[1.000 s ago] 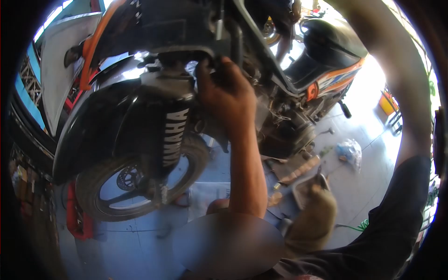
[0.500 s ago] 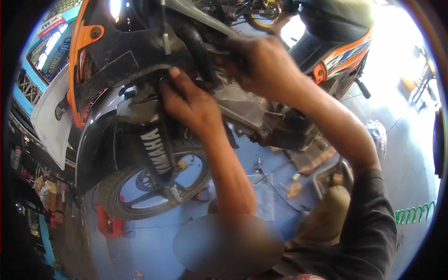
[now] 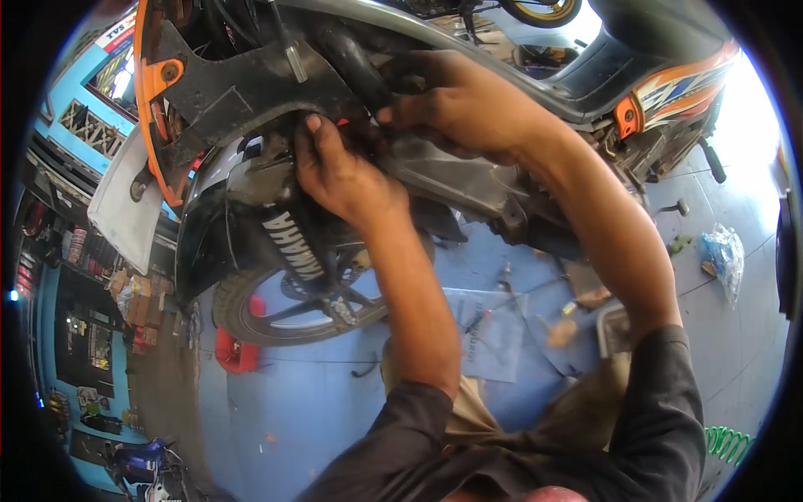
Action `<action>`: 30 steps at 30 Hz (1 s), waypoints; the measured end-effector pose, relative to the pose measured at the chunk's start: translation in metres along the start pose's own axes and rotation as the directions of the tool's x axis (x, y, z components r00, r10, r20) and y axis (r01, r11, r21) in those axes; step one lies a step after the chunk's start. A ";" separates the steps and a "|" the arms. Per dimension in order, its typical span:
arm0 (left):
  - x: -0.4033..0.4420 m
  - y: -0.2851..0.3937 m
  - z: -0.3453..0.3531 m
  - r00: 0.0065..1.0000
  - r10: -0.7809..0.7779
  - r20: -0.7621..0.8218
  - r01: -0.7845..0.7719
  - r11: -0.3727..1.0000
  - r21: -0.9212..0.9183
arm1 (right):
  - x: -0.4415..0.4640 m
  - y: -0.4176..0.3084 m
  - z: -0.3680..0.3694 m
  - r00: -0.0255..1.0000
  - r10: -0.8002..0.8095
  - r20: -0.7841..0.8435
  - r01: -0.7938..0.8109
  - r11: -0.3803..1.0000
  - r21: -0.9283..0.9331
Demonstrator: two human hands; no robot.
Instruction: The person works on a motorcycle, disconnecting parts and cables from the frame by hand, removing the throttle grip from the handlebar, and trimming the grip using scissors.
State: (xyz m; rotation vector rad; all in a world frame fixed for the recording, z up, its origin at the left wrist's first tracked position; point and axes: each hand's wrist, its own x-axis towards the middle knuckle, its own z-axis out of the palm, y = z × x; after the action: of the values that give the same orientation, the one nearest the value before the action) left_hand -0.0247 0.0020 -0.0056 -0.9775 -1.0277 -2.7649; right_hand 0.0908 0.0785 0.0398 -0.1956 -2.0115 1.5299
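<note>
Motorbike (image 3: 464, 184) before you on blue floor (image 3: 280, 418): matt, scuffed black panel (image 3: 230, 96), orange edging (image 3: 155, 84), glossy fender (image 3: 251, 230) lettered YAMAHA. Your left hand (image 3: 351, 184) at panel's lower edge, right hand (image 3: 464, 109) beside black tube (image 3: 355, 63), blocking view behind; fingers curled, grip hidden, cannot tell. Below: spoked wheel (image 3: 311, 309), clear plastic sheet (image 3: 489, 335).

The right arm (image 3: 619, 243), extended toward the upper right one second ago with its hand out of sight, is now bent inward. The right hand (image 3: 473, 109) has moved in to the black tube (image 3: 351, 63). Since half a second ago, its fingertips (image 3: 386, 115) have drawn closer to the left hand (image 3: 355, 188). The left sleeve (image 3: 410, 418) and a blue object (image 3: 136, 462) at lower left have entered the view
</note>
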 end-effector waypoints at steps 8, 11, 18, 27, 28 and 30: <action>-0.003 0.008 0.012 0.999 0.006 -0.038 0.001 0.982 0.189 | 0.013 0.027 0.004 0.956 -0.287 -0.063 0.268 0.940 -0.209; 0.001 0.004 0.012 0.998 0.044 -0.052 -0.034 0.982 0.186 | 0.010 0.043 0.019 0.877 -0.427 -0.218 0.363 0.889 -0.279; -0.006 0.007 0.020 0.979 0.156 -0.129 -0.073 0.866 0.494 | -0.021 0.055 0.051 0.918 -0.302 -0.258 0.130 0.842 -0.524; 0.002 0.012 0.003 0.994 -0.072 -0.080 0.085 0.982 0.169 | -0.021 0.059 0.046 0.929 -0.315 -0.193 0.160 0.815 -0.558; 0.002 0.013 0.004 0.995 -0.061 -0.082 0.074 0.982 0.173 | -0.021 0.058 0.045 0.928 -0.322 -0.187 0.171 0.815 -0.553; 0.000 0.014 0.009 0.985 -0.114 -0.130 0.127 0.987 0.095 | -0.021 0.057 0.044 0.940 -0.291 -0.179 0.144 0.814 -0.563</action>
State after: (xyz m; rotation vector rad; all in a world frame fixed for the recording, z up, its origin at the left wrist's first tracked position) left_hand -0.0170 -0.0037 0.0078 -0.7441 -1.2346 -2.7917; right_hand 0.0708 0.0515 -0.0272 -0.3531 -2.1177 0.7134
